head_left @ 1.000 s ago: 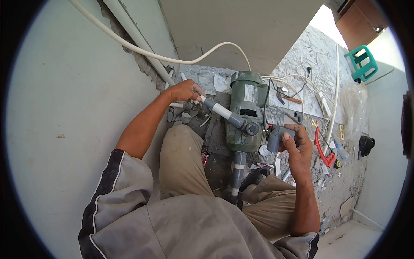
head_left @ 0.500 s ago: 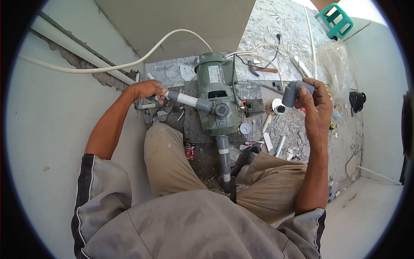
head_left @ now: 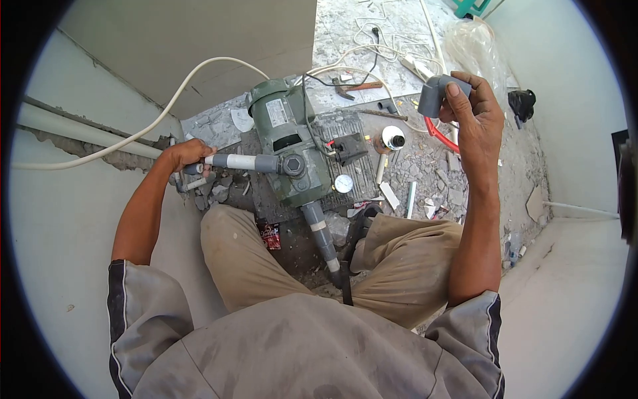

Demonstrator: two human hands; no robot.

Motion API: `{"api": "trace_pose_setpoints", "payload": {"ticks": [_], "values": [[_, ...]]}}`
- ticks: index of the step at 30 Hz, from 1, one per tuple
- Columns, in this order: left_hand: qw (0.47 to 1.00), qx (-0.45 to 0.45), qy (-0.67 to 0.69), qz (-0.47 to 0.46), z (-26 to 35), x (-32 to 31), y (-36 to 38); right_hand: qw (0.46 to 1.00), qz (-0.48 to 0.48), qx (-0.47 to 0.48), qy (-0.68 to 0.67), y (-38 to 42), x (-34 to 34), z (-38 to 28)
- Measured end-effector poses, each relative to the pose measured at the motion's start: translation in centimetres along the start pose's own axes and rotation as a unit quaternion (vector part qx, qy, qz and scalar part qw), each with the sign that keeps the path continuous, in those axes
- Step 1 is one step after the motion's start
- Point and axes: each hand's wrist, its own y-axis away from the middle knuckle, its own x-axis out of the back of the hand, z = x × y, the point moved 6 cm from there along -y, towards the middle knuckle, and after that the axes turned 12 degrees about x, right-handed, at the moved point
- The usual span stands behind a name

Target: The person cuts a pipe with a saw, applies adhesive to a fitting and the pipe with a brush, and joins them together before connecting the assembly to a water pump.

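Observation:
In my right hand [head_left: 480, 110] is a grey PVC elbow [head_left: 433, 97], pinched between thumb and fingers and raised above the floor on the right. My left hand [head_left: 188, 157] closes around the free end of the grey and white PVC pipe [head_left: 240, 162] that sticks out from the side of a green water pump [head_left: 287, 133]; the fingers partly hide that end. A second grey and white pipe [head_left: 319, 234] runs from the pump toward me, between my legs. A round gauge [head_left: 343, 183] sits beside the pump.
A hammer [head_left: 359, 86], a can with a white top [head_left: 391, 138] and a red-handled tool [head_left: 441, 137] lie beyond the pump. White cables [head_left: 392, 50] loop across the floor. Rubble [head_left: 432, 173] covers the right side. A wall with a pipe [head_left: 86, 133] in a groove stands left.
The view has swung right, so the pump appears further left. More of the red-handled tool shows below the elbow. Both hands keep their holds.

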Motion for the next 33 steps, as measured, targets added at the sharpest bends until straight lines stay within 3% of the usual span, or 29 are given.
{"api": "trace_pose_setpoints", "payload": {"ticks": [4,5,8,13,19,22,31,33], "values": [[0.986,-0.098,0.137,0.009,-0.8,-0.3,0.2,0.998,0.041,0.024,0.032,-0.4,2.8,0.4],[0.983,-0.152,0.103,0.021,-0.8,0.2,0.2,0.997,0.055,0.03,0.045,-0.5,3.5,0.5],[0.981,-0.171,0.04,0.083,0.5,0.0,2.1,0.994,0.09,0.021,0.058,-0.5,5.6,1.6],[0.983,-0.106,0.014,0.149,0.0,-0.8,2.1,0.99,0.128,0.022,0.064,-0.3,8.1,2.9],[0.976,-0.047,-0.139,0.163,2.6,-1.1,1.4,0.984,0.155,0.009,0.086,-0.2,9.6,3.9],[0.979,-0.04,-0.092,0.178,1.7,-0.9,-0.2,0.983,0.157,0.007,0.095,0.0,10.3,4.5],[0.934,-0.078,-0.141,0.318,1.4,-0.3,1.0,0.984,0.152,-0.004,0.097,0.1,12.0,5.5],[0.95,-0.059,-0.1,0.289,0.5,0.0,0.6,0.988,0.105,-0.05,0.098,1.3,12.7,8.8]]}}
